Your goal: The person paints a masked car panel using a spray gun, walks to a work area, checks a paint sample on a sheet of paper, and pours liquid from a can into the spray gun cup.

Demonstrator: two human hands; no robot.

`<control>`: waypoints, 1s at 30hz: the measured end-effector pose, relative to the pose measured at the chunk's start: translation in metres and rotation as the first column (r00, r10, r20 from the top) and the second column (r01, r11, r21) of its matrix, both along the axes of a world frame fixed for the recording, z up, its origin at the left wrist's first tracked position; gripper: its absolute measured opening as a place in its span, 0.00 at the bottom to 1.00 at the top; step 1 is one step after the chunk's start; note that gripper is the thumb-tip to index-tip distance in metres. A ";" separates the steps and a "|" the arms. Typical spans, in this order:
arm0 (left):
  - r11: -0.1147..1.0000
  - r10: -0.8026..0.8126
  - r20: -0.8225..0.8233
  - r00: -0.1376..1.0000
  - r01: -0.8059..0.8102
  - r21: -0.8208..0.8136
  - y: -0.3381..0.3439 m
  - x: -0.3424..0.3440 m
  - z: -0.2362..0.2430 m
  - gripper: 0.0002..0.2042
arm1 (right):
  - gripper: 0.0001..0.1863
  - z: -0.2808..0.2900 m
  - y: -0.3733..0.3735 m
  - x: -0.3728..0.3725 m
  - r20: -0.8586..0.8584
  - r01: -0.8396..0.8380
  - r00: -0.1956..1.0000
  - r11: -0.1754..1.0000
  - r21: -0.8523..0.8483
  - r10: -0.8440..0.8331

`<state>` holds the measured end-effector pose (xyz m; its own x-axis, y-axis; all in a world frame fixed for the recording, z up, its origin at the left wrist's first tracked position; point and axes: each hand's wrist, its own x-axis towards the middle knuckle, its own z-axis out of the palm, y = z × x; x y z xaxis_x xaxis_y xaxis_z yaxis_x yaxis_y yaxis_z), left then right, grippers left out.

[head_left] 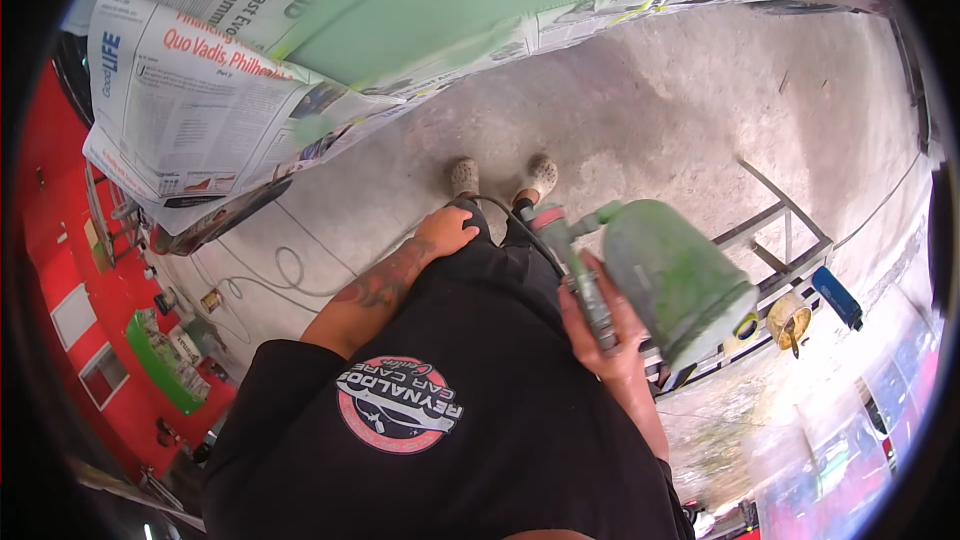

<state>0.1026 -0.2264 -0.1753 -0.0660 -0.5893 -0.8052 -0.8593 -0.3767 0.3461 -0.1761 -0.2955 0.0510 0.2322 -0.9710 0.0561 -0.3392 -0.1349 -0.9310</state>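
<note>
in the head view, the right hand [612, 332] is wrapped around the handle of a spray gun [590, 298], and the left hand [447, 232] lies loosely uncurled on the thigh with nothing seen in it. the gun's body looks stiff and metallic; its green-smeared cup [672, 270] probably makes it lopsided and heavier on that side, though how full it is cannot be told. wet smears, if any, could make it slippery, so the handle seems the best hold, with the cup left free. the gun is held in the air, below the lower edge of the green panel [450, 15] and left of the metal frame [745, 230]; its cup sits just right of the grip, its narrow nose beyond the fingers.
</note>
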 end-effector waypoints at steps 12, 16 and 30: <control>0.988 0.091 -0.135 0.987 -0.106 -0.110 -0.004 0.048 -0.007 0.24 | 0.27 0.058 0.020 0.065 -0.107 -0.114 0.987 0.991 0.067 0.120; 0.985 0.119 -0.125 0.985 -0.133 -0.109 0.002 0.088 -0.027 0.24 | 0.27 0.070 0.031 0.097 -0.010 -0.017 1.000 0.998 0.058 0.018; 0.975 0.191 -0.180 0.965 -0.207 -0.074 0.036 0.183 -0.072 0.18 | 0.24 0.083 0.082 0.133 -0.183 0.056 0.983 0.988 0.143 -0.029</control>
